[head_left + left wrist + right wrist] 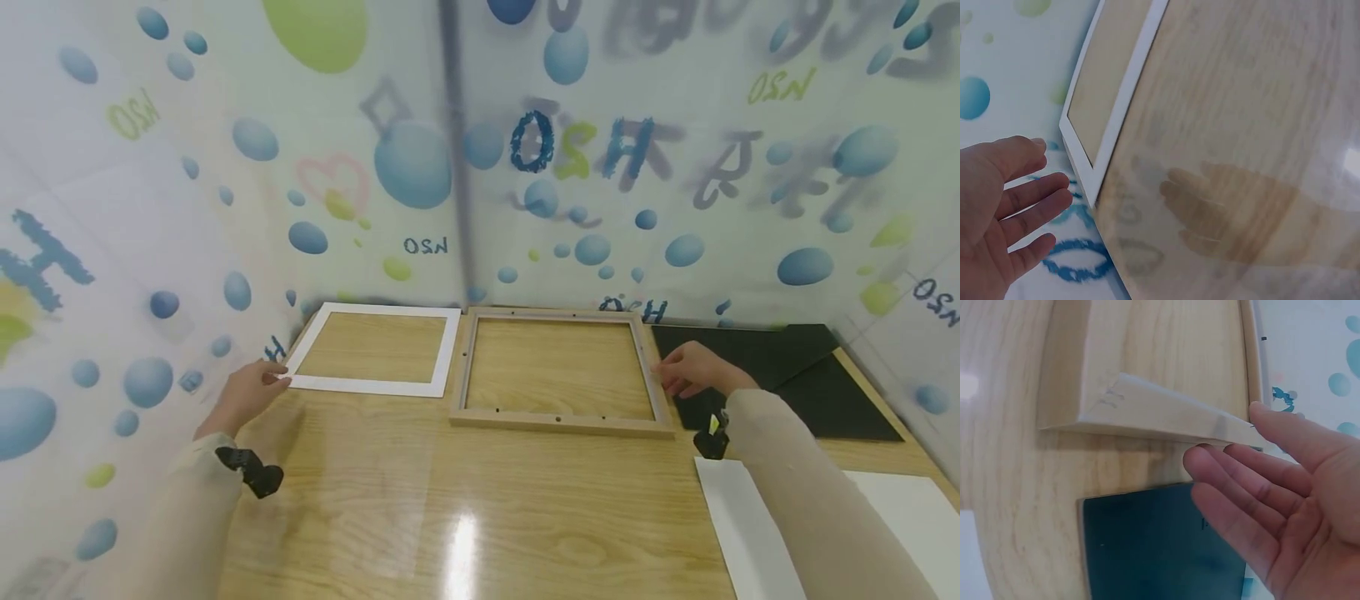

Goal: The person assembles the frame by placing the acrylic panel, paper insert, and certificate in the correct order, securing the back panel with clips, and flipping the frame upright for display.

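Observation:
A white rectangular mat border [367, 387] lies at the back left of the table. My left hand [243, 398] is at its near left corner; in the left wrist view the fingers [1035, 206] are loosely extended and apart from the white border [1116, 119]. Right of the mat lies a wooden picture frame [558, 423] with an open centre and small dark holes along its edges. Beside its right side is my right hand [697, 369]. In the right wrist view the relaxed fingers [1241, 481] lie outside the frame [1154, 412], thumb close to its edge; contact cannot be told.
A black backing board [832, 408] lies at the right, partly behind my right arm. White sheets [738, 508] lie at the near right, partly covered by my sleeve. A patterned curtain [360, 258] stands around the back and sides of the wooden table [360, 500].

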`<state>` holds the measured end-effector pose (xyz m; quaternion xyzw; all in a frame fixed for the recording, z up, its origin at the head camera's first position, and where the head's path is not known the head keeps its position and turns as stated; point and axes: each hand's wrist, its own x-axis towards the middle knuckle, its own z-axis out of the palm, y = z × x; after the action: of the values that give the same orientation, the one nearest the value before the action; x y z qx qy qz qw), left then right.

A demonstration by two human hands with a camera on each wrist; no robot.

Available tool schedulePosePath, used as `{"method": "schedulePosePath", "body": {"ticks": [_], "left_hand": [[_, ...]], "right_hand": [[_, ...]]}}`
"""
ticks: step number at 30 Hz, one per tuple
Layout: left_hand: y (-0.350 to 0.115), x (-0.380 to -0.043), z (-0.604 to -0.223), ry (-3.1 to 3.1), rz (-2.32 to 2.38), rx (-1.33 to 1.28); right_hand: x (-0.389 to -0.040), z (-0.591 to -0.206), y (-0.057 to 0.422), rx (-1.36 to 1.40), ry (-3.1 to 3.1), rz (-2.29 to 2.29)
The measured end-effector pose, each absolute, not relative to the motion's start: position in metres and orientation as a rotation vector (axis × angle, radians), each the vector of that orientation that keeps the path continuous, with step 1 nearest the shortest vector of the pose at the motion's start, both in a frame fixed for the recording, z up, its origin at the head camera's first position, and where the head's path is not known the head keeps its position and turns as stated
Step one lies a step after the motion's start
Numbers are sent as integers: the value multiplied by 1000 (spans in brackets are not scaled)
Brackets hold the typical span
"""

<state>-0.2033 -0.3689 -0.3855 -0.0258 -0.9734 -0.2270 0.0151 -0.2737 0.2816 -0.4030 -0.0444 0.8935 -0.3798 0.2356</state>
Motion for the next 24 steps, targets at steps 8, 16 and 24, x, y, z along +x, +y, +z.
{"method": "schedulePosePath", "body": {"ticks": [8, 16, 24], "left_hand": [[-394, -184, -401, -3067, -691, 55], [-401, -175, -400, -3167, -641, 172], [-399, -169, -398, -3231, -636, 203]], "right_hand": [[-270, -407, 282, -133, 2447, -1032], [-269, -414, 284, -97, 2464, -1082], [-268, -415, 283, -106, 2457, -1121]]}}
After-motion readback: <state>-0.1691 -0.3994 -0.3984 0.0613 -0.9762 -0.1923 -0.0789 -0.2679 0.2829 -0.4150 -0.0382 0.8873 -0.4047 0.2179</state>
